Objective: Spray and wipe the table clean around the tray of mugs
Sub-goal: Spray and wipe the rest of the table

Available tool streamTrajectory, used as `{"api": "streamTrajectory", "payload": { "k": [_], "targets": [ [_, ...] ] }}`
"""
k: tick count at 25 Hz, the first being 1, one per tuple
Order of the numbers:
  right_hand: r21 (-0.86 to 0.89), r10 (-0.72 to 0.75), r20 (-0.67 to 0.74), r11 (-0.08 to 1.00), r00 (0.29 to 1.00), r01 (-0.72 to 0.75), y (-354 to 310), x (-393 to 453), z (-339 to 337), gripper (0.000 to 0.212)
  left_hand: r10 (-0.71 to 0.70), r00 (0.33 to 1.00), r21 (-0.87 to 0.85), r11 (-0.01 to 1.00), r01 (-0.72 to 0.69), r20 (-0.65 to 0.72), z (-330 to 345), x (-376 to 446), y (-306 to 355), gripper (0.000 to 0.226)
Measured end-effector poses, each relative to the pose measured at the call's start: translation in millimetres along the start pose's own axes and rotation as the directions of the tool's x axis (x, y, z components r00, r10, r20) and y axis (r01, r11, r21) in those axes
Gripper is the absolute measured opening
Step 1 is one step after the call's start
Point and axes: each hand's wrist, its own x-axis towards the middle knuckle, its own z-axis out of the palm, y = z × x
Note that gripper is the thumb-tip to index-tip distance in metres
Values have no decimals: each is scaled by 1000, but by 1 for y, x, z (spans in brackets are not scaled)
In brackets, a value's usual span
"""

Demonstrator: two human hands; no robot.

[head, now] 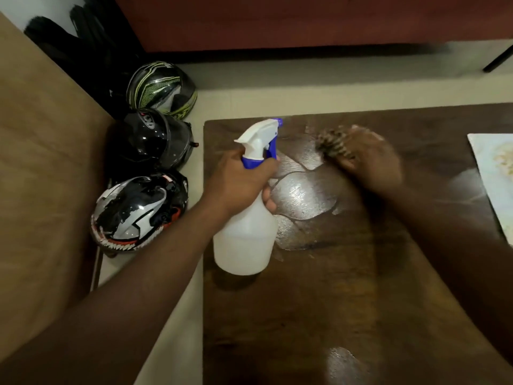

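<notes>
My left hand [244, 182] grips the neck of a white spray bottle [245, 240] with a blue trigger and nozzle, held over the left edge of the dark wooden table [319, 315]. My right hand [369, 159] is blurred and holds a striped brown-and-white cloth [333, 144] pressed on the table's far part. Wet patches [302, 195] shine on the wood between both hands. The pale tray [491, 173] shows only as a corner at the right edge; its mugs are out of view.
Three motorcycle helmets [144, 209] lie on the floor left of the table. A tan surface [41, 162] fills the left side. A dark red sofa [305, 20] stands beyond the table, with a black leg [497, 61] at the top right.
</notes>
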Motion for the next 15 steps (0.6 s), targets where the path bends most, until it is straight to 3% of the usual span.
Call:
{"api": "streamTrajectory", "payload": {
  "k": [2, 4, 6, 9, 12, 13, 15],
  "targets": [
    [-41, 286, -52, 957, 957, -288, 27, 22, -3, 74, -21, 1000, -19, 1000, 21, 7, -5, -6, -5, 25],
    [-44, 363, -70, 929, 929, -366, 2, 45, 10, 64, -32, 999, -7, 999, 32, 2, -7, -13, -15, 26],
    [1, 262, -67, 965, 963, -262, -53, 44, 29, 55, -39, 999, 6, 999, 39, -20, -7, -19, -24, 28],
    [14, -62, -29, 998, 998, 62, -125, -14, 50, 44, -25, 998, 36, 999, 27, -55, -7, -28, -27, 24],
    [12, -307, 56, 952, 950, 306, -113, -82, 35, 48, -18, 997, 64, 998, 24, -81, -13, -44, -26, 33],
    [9, -311, 73, 950, 948, 311, -98, -98, 29, 50, -4, 995, 66, 998, 10, -96, -16, -51, -25, 35],
    [-10, -165, 60, 986, 984, 166, -75, -113, 19, 52, 48, 988, 75, 996, -37, -144, -20, -65, -26, 33]
  ]
}}
